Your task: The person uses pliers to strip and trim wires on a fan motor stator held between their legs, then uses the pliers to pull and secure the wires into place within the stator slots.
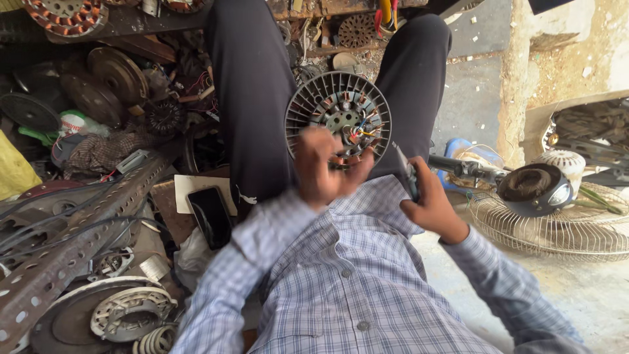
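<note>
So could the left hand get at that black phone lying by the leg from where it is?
Probably yes. The left hand is up at the round fan motor on the lap, while the phone lies face up on a pale board beside the left leg, with nothing covering it; the sleeve would only need to swing down.

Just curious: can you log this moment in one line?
left hand: on fan motor | right hand: holds pliers | motor: on lap

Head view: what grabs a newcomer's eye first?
The round finned fan motor with copper coils and coloured wires, resting between the person's knees at centre. The blurred left hand touches its lower edge; the right hand holds a slim tool beside it. Motor parts clutter the floor on the left.
</note>
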